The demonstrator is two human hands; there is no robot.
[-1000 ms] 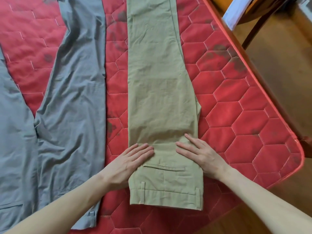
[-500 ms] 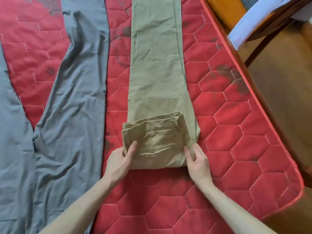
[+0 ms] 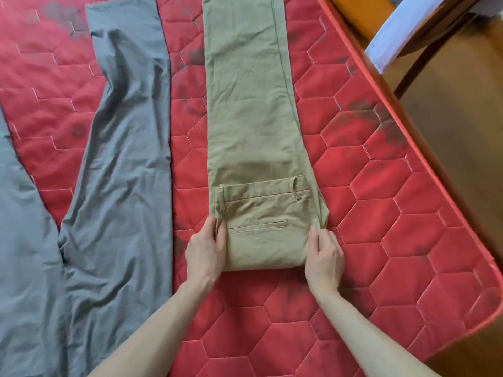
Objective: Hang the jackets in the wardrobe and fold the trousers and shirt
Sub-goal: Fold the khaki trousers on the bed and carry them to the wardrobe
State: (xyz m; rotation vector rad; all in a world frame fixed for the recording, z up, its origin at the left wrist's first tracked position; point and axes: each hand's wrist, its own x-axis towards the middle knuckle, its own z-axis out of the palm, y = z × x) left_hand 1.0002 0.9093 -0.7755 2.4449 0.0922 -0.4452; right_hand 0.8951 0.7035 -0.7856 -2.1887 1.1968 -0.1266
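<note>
Khaki trousers [image 3: 250,104] lie lengthwise on the red quilted mattress [image 3: 381,213], legs stacked and running away from me. Their waist end [image 3: 266,213] is folded up over the legs, back pocket and belt loops facing up. My left hand [image 3: 204,257] pinches the left edge of this fold, thumb on top. On the opposite edge, my right hand [image 3: 324,259] pinches the fabric the same way. Grey trousers [image 3: 122,159] are spread flat to the left, legs apart.
The mattress edge runs diagonally along the right, with brown floor [image 3: 462,159] beyond it. A wooden chair with white cloth [image 3: 408,31] on it stands at the top right. Bare mattress shows between the two pairs of trousers.
A second ago both palms pressed flat on the unfolded waist. Since then my hands lifted the waist end, turned it up over the legs, and now hold the fold's two sides.
</note>
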